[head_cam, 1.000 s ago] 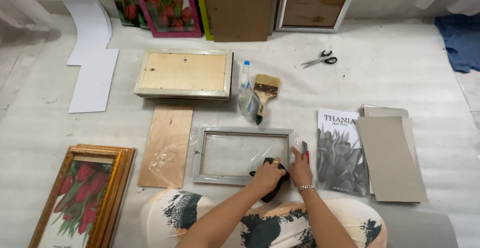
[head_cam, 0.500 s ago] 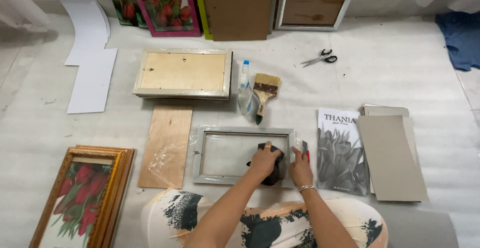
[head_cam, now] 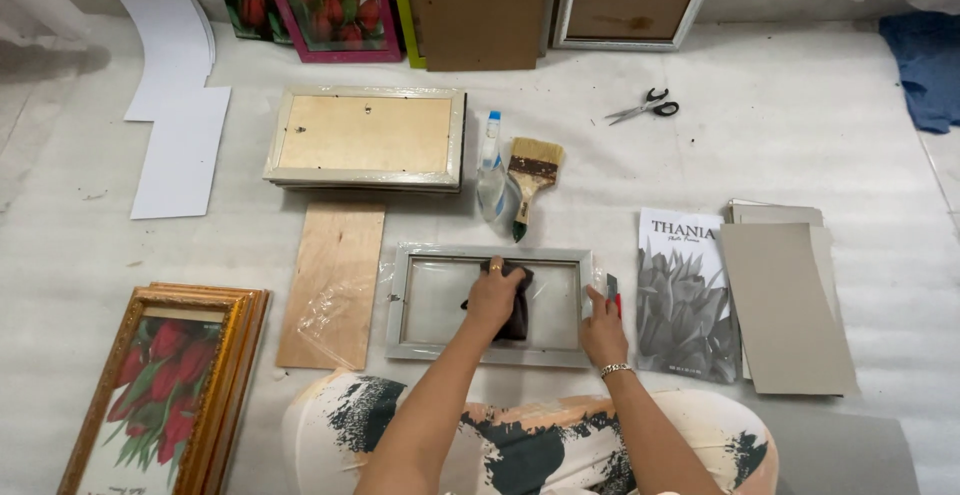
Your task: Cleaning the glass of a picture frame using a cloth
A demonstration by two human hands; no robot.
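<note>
A silver picture frame [head_cam: 430,255] with a glass pane lies flat on the floor in front of my knees. My left hand [head_cam: 493,293] presses a dark cloth [head_cam: 517,320] onto the glass near the pane's middle. My right hand [head_cam: 602,327] rests on the frame's right edge and steadies it, beside a small red and grey tool [head_cam: 613,290].
A plywood backing board [head_cam: 335,280] lies left of the frame, gold frames with a tulip print [head_cam: 160,385] further left. Behind are a stack of frames [head_cam: 365,137], spray bottle [head_cam: 491,170], brush [head_cam: 531,175] and scissors [head_cam: 645,107]. A grey print [head_cam: 685,295] and cardboard sheets [head_cam: 790,305] lie right.
My left hand has slid the cloth from the frame's lower right corner up and left toward the middle of the glass. The right hand stays on the frame's right edge.
</note>
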